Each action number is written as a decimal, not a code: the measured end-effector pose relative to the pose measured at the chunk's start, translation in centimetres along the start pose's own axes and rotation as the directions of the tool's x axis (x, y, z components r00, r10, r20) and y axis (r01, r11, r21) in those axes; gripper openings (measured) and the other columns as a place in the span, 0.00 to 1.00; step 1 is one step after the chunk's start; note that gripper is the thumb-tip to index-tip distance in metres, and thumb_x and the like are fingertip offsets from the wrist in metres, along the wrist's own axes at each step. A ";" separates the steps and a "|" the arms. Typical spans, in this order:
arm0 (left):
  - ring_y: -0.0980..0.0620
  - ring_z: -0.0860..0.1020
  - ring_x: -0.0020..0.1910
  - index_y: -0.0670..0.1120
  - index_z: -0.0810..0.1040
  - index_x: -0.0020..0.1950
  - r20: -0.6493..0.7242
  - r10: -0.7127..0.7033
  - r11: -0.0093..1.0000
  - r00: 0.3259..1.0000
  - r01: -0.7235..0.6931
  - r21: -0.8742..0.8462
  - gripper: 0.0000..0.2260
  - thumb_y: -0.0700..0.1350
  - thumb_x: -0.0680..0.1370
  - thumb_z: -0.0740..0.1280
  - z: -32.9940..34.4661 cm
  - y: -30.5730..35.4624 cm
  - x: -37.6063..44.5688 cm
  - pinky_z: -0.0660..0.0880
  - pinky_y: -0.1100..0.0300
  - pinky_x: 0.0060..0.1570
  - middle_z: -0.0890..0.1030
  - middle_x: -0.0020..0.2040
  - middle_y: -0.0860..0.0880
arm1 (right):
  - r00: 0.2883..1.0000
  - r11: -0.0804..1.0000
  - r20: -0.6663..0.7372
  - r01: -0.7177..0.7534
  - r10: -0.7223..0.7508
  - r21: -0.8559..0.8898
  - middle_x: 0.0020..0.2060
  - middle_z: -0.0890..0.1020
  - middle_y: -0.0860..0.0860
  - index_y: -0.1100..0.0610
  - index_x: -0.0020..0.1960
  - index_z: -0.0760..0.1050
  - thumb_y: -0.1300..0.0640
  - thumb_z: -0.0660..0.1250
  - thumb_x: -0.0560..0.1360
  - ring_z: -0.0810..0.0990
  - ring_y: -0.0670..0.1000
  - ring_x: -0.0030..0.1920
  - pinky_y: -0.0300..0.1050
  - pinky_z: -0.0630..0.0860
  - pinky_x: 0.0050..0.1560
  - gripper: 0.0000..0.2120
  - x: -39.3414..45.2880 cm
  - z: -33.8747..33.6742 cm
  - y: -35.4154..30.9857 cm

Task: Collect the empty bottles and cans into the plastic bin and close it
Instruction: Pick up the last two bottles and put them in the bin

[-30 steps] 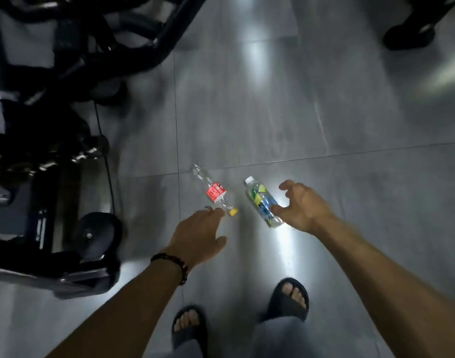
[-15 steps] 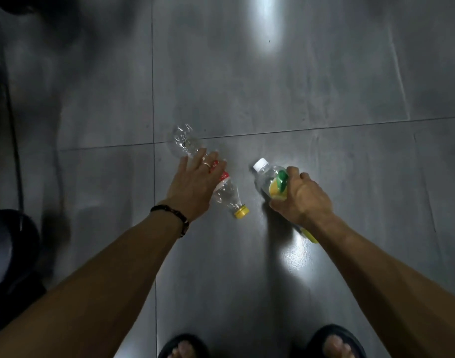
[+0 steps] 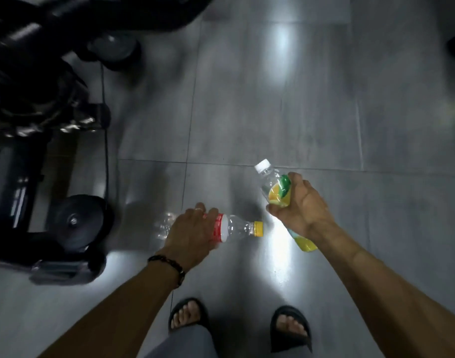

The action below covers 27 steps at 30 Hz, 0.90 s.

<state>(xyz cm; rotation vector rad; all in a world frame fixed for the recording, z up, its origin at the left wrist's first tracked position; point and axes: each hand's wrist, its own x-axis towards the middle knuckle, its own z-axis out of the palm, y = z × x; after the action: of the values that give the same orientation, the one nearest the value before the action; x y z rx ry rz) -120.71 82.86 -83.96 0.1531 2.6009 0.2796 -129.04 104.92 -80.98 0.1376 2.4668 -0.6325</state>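
Grey tiled floor (image 3: 298, 112), gym machine (image 3: 40, 125) at left. Our left hand (image 3: 192, 235) grips the red-label bottle (image 3: 236, 228); our right hand (image 3: 302, 206) grips the yellow-label bottle (image 3: 276, 188). No bin in sight: we keep both grips firm while we look for it.

The floor (image 3: 298, 112) is glossy grey tile with thin grout lines and bright patches of reflected light. On it at the left stands dark wheeled equipment (image 3: 40, 177), blurred, and near the bottom edge two sandalled feet (image 3: 187, 316).
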 end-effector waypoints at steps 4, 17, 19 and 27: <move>0.48 0.76 0.55 0.48 0.67 0.68 -0.018 -0.098 0.986 0.995 0.095 -0.138 0.29 0.54 0.72 0.72 -7.0 2.2 -7.6 0.76 0.55 0.54 0.73 0.60 0.45 | 0.993 0.993 0.007 0.120 -0.120 0.016 0.59 0.73 0.51 0.49 0.69 0.62 0.46 0.73 0.68 0.75 0.56 0.59 0.43 0.66 0.50 0.34 -5.2 -6.1 -5.5; 0.46 0.77 0.53 0.48 0.70 0.64 -0.185 -0.583 0.737 0.791 0.419 -0.531 0.27 0.54 0.70 0.74 -23.1 5.9 -30.8 0.75 0.52 0.50 0.77 0.57 0.48 | 0.809 0.808 0.155 0.583 -0.567 -0.082 0.60 0.74 0.51 0.49 0.70 0.63 0.47 0.73 0.67 0.75 0.56 0.60 0.48 0.72 0.60 0.35 -22.2 -19.7 -23.6; 0.46 0.78 0.53 0.48 0.70 0.64 -0.191 -0.656 0.672 0.730 0.450 -0.588 0.25 0.54 0.70 0.73 -24.6 6.1 -34.5 0.74 0.54 0.49 0.77 0.56 0.48 | 0.767 0.763 0.196 0.636 -0.611 -0.111 0.59 0.74 0.51 0.48 0.69 0.63 0.47 0.74 0.67 0.75 0.56 0.60 0.47 0.72 0.59 0.34 -25.3 -20.1 -26.1; 0.44 0.77 0.50 0.47 0.68 0.62 -0.202 -0.857 0.455 0.473 0.513 -0.728 0.24 0.57 0.72 0.70 -25.5 3.2 -49.9 0.73 0.54 0.46 0.76 0.54 0.47 | 0.554 0.537 0.394 0.828 -0.734 -0.164 0.58 0.75 0.49 0.46 0.66 0.64 0.45 0.73 0.65 0.76 0.54 0.59 0.48 0.73 0.56 0.33 -37.6 -14.9 -36.8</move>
<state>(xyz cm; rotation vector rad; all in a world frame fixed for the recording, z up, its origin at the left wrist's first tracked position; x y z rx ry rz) -90.43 73.61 -37.60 -1.4840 2.6408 0.8774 -114.31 81.05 -34.00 -1.2176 2.2032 -0.5047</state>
